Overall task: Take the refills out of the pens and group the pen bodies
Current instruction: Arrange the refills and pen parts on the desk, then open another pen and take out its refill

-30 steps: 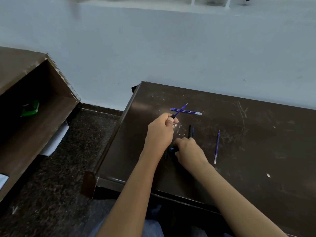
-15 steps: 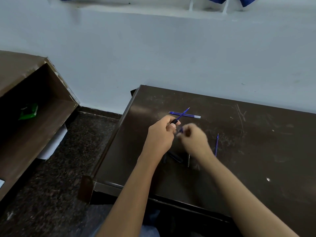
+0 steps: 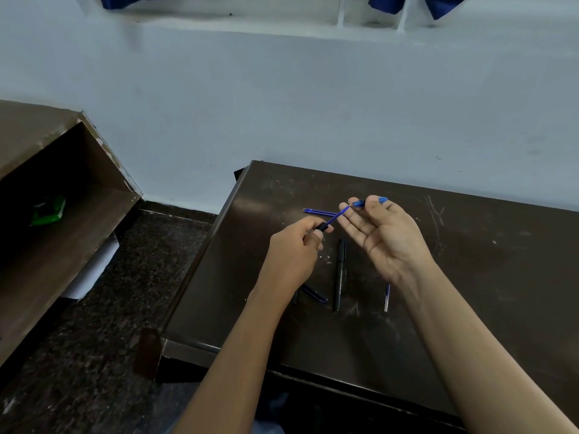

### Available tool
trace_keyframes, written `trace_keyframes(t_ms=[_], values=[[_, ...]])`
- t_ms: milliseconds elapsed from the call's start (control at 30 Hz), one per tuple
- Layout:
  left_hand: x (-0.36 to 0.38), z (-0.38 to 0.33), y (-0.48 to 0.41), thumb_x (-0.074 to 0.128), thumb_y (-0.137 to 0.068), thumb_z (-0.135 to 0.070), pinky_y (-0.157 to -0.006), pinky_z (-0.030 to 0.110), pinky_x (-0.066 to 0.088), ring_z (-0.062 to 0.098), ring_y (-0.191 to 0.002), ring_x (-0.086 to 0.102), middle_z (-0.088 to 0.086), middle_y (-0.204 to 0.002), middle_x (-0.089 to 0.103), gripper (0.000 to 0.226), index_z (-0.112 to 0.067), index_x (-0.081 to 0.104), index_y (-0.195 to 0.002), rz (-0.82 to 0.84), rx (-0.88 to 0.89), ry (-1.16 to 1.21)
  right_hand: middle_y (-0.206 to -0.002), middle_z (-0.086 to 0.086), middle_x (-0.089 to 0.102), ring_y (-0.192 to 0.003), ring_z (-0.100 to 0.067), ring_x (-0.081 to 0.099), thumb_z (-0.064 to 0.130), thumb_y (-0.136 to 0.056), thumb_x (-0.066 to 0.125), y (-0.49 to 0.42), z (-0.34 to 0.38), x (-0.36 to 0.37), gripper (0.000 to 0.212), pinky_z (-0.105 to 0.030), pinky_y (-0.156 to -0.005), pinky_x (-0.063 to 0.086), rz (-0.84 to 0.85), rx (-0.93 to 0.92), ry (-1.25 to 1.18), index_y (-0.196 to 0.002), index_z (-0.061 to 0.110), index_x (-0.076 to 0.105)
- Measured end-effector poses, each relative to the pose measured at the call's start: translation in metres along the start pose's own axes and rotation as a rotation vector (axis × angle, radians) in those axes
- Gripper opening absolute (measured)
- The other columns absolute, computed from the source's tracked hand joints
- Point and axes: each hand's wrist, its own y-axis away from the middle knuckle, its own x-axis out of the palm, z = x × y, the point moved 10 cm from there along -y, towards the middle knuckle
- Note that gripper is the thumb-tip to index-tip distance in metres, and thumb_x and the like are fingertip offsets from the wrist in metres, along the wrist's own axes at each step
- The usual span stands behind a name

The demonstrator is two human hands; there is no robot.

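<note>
The pen body is gripped by the left hand. The bendable refill beyond it seems pinched by the right hand; a hold nearer the body is advised.

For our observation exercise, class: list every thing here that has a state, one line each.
Left hand: grips the black pen body.
Right hand: fingers pinch the blue pen piece.
Black pen body: held above the desk, blue refill sticking out.
Blue pen piece: pinched, at that refill's tip.
Black pen: lying on the desk, untouched.
Far refill: lying loose on the desk.
Near refill: lying loose, partly hidden by the right wrist.
</note>
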Motion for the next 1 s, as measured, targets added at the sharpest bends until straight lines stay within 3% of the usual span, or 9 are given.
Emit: trace_keyframes(t_ms=[233, 400, 567, 633, 800, 1000], values=[[0.004, -0.005, -0.001, 0.044, -0.097, -0.018, -0.057, -0.002, 0.039, 0.006, -0.081, 0.059, -0.001, -0.090, 0.065, 0.027, -0.025, 0.064, -0.114, -0.017, 0.014, 0.006, -0.093, -0.013, 0.069, -0.084, -0.022, 0.074, 0.010, -0.098, 0.050, 0.000, 0.004, 0.001, 0.003, -0.036, -0.075, 0.061, 0.025, -0.035, 0.066, -0.096, 0.008, 0.052], [0.015, -0.012, 0.002, 0.044, -0.097, -0.019, -0.059, -0.007, 0.035, 0.002, -0.073, 0.057, -0.006, -0.088, 0.062, 0.027, -0.020, 0.064, -0.115, -0.018, 0.034, -0.004, -0.095, -0.014, 0.069, -0.082, -0.021, 0.074, 0.008, -0.096, 0.052, 0.003, 0.012, -0.007, 0.012, -0.033, -0.073, 0.061, 0.008, -0.085, 0.150, -0.108, 0.006, 0.052], [0.021, -0.015, 0.002, 0.041, -0.097, -0.031, -0.057, -0.004, 0.036, -0.002, -0.064, 0.055, -0.007, -0.078, 0.067, 0.027, -0.022, 0.066, -0.093, -0.013, 0.007, -0.053, -0.091, -0.014, 0.070, -0.073, -0.016, 0.072, 0.004, -0.095, 0.052, 0.010, 0.018, -0.005, 0.016, -0.026, -0.066, 0.060, 0.045, -0.097, 0.357, -0.111, 0.004, 0.055], [0.022, -0.016, 0.002, 0.041, -0.097, -0.035, -0.055, 0.003, 0.040, -0.002, -0.061, 0.057, -0.008, -0.071, 0.066, 0.031, -0.021, 0.065, -0.084, -0.017, -0.005, -0.046, -0.091, -0.014, 0.070, -0.070, -0.013, 0.071, 0.002, -0.095, 0.052, 0.012, 0.013, -0.002, 0.017, -0.024, -0.063, 0.059, 0.059, -0.068, 0.424, -0.111, 0.002, 0.056], [0.020, -0.024, 0.005, 0.044, -0.095, -0.035, -0.052, 0.008, 0.038, -0.001, -0.051, 0.056, -0.009, -0.062, 0.064, 0.031, -0.024, 0.064, -0.073, -0.067, 0.008, -0.031, -0.086, -0.008, 0.072, -0.065, -0.016, 0.062, 0.003, -0.093, 0.054, 0.015, 0.014, 0.000, 0.014, -0.021, -0.062, 0.058, 0.062, -0.045, 0.443, -0.106, 0.003, 0.059], [0.008, -0.035, 0.014, 0.062, -0.087, -0.026, -0.054, -0.001, 0.037, -0.016, -0.056, 0.052, -0.011, -0.059, 0.054, 0.011, -0.021, 0.061, -0.077, -0.189, 0.103, -0.043, -0.090, -0.008, 0.075, -0.079, -0.017, 0.068, 0.008, -0.091, 0.060, 0.019, 0.015, -0.007, 0.007, -0.030, -0.080, 0.059, 0.064, -0.029, 0.434, -0.097, 0.010, 0.062]])
